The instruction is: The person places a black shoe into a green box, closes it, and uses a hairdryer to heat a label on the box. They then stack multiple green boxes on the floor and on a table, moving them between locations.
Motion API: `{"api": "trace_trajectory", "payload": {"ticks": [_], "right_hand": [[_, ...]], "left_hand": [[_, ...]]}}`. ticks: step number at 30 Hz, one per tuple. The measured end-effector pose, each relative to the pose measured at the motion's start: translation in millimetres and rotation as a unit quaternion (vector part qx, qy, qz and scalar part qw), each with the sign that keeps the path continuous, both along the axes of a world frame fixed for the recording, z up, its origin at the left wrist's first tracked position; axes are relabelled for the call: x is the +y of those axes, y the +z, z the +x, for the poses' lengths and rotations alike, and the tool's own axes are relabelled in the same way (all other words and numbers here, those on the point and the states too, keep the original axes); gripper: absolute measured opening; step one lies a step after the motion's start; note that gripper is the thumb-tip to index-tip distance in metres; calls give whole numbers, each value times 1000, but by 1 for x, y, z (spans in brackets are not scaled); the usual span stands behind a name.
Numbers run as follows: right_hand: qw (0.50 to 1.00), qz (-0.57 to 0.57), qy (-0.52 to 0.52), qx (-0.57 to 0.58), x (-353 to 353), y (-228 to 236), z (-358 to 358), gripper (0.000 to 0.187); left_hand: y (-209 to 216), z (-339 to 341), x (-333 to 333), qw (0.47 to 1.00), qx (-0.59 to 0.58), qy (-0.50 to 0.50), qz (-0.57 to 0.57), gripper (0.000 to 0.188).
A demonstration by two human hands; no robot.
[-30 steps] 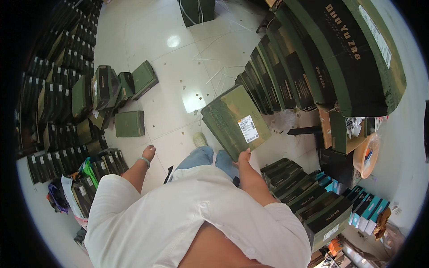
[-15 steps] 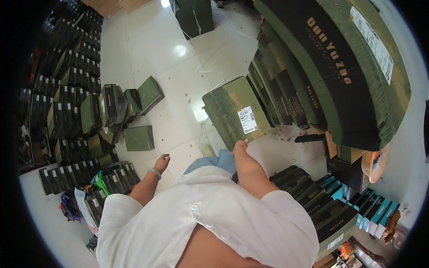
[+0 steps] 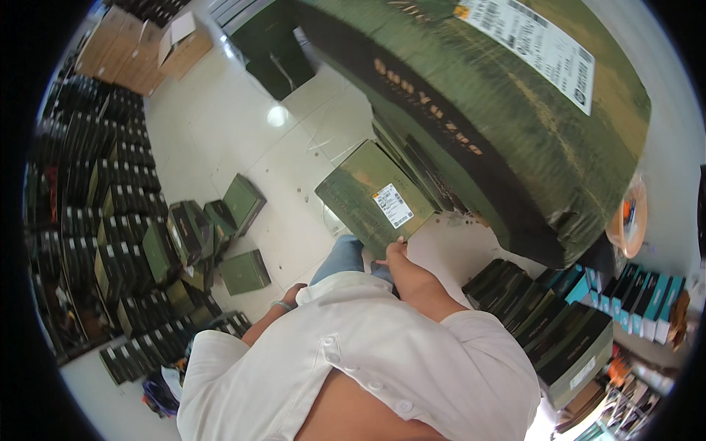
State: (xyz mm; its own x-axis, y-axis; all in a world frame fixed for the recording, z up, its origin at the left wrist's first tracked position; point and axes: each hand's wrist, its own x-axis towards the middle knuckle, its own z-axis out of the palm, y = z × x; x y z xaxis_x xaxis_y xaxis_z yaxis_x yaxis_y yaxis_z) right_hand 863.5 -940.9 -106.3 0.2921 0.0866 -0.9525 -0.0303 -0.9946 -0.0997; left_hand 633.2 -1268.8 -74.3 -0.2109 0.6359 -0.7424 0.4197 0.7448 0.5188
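Note:
A flat green cardboard box with a white label is tilted in front of my legs. My right hand grips its near edge, thumb on the top face and fingers underneath. Close to my waist, my left hand hangs with a bracelet at the wrist and touches no box. The shirt and shadow partly hide its fingers, so their pose is unclear. Right beside the held box rises a tall stack of similar green and black boxes, the top one labelled.
Loose green boxes lie on the tiled floor to the left, before long rows of stacked boxes. Brown cartons stand far left. A row of green boxes and blue-and-white boxes sit at the lower right.
My view has shifted, and the tall stack looms nearer. My left hand has drawn back toward my waist. My right hand still holds the labelled box.

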Motion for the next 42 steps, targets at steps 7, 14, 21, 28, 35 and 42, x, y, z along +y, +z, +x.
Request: {"api": "trace_trajectory", "payload": {"ticks": [7, 14, 21, 28, 35, 42], "right_hand": [[999, 47, -18, -17, 13, -34, -5, 56], [985, 138, 54, -88, -40, 35, 64, 53], [968, 121, -59, -211, -210, 7, 161, 50], [996, 3, -36, -84, -397, -46, 235, 44], [926, 128, -200, -294, -570, -88, 326, 36], [922, 9, -356, -150, -637, -46, 374, 35]], "left_hand": [[-29, -127, 108, 993, 30, -73, -85, 43], [-80, -251, 235, 706, 338, -599, -170, 25], [-87, -157, 272, 862, 105, -487, 96, 22], [-46, 72, 236, 893, -101, -406, 166, 25], [-74, 195, 215, 801, 91, -583, 101, 30], [55, 433, 243, 841, -92, -477, 238, 44]]}}
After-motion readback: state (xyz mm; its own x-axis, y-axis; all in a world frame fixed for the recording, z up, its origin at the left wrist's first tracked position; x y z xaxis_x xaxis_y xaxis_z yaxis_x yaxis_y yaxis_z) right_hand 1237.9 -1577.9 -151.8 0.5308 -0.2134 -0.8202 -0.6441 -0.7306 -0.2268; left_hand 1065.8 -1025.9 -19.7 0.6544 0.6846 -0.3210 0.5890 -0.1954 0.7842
